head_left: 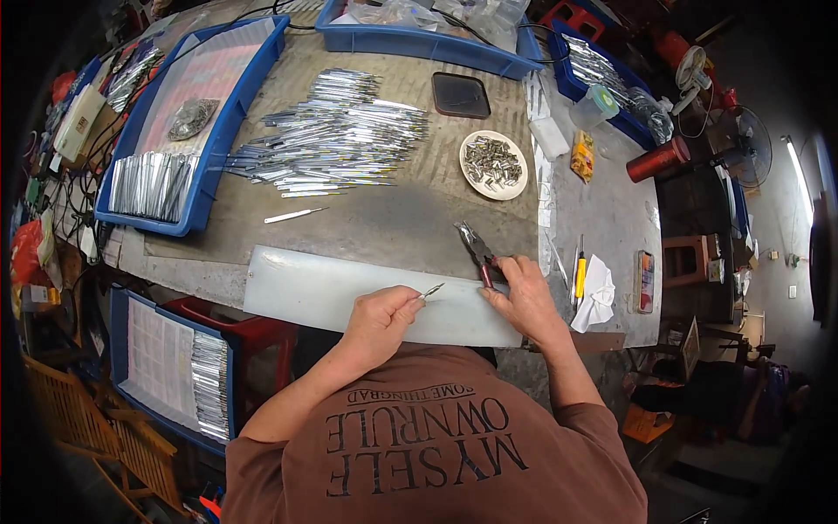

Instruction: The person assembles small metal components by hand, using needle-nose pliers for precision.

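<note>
Left hand (377,316) pinched shut on a small metal piece (430,291), over the white board (305,293) at the table's near edge. Right hand (524,293) closed around red-handled pliers (478,249), jaws pointing away. Plate of metal parts (493,165) farther back, well apart.

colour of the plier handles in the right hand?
Red, from the little showing by the right hand gripping the pliers; head view.

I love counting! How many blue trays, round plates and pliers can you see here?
Blue trays: 4
Round plates: 1
Pliers: 1, under the right hand
Total: 6
</note>
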Demonstrator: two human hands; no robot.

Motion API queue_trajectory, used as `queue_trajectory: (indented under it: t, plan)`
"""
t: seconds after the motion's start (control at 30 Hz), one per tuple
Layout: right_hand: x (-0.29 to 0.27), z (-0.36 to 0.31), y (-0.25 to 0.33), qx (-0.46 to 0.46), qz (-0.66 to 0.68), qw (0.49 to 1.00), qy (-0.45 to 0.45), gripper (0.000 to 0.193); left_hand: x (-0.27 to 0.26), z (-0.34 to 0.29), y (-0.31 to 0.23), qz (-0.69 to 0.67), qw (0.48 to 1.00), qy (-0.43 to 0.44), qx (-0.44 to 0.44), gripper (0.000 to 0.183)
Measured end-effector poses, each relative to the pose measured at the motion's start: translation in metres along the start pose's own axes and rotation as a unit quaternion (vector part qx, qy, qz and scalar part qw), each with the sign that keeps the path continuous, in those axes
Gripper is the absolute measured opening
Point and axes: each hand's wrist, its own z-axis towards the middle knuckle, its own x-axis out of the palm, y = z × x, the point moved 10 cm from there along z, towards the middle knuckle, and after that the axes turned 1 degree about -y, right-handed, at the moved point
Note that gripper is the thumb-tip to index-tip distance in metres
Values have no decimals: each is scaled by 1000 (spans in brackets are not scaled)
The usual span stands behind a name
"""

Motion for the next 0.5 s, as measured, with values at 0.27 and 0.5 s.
queue_trajectory:
  t: [0.27, 0.5]
  plan:
    - [4, 9, 5, -9, -7, 997, 77, 35, -2, -3, 3, -29, 999, -8, -12, 11]
    - [8, 15, 7, 4, -45, 993, 113, 30, -1, -5, 5, -38, 999, -7, -2, 10]
